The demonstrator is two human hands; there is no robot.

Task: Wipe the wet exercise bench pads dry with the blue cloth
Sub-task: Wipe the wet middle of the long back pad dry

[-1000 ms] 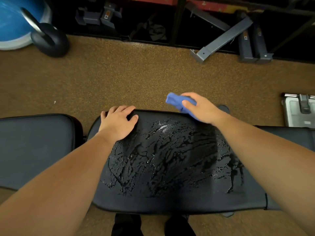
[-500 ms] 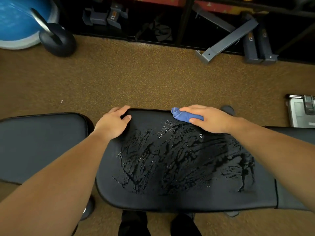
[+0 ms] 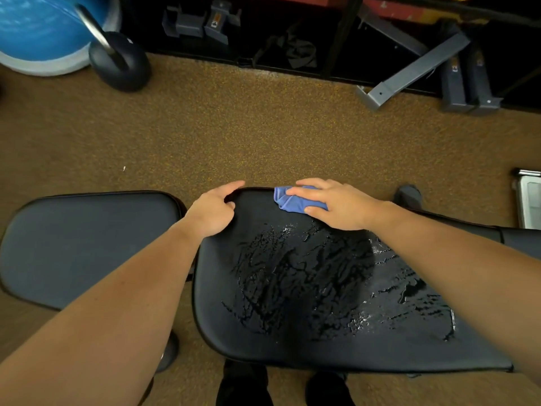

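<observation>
The black middle bench pad (image 3: pixel 222 303) carries streaks and beads of water across most of its top. At its far edge lies the bunched blue cloth (image 3: pixel 288 202), with my right hand (image 3: pixel 336 205) pressing down on it; the thumb and fingers lie over the cloth and hide most of it. My left hand (image 3: pixel 213 209) grips the pad's far left corner, fingers curled over the rim. A second black pad (image 3: pixel 87 244) to the left looks matte and dry. A third pad section (image 3: pixel 518 238) shows behind my right forearm.
Brown speckled carpet (image 3: pixel 263 136) runs beyond the bench. A dumbbell (image 3: pixel 117 60) and a blue ball (image 3: pixel 38 27) sit far left. Grey metal frame parts (image 3: pixel 409 74) lie far right, a scale (image 3: pixel 530 197) at the right edge. My shoes (image 3: pixel 243 385) stand under the pad's near edge.
My right hand came down from above the pad's far edge and now presses the cloth on the pad, further left. My left hand shifted from lying flat to gripping the corner.
</observation>
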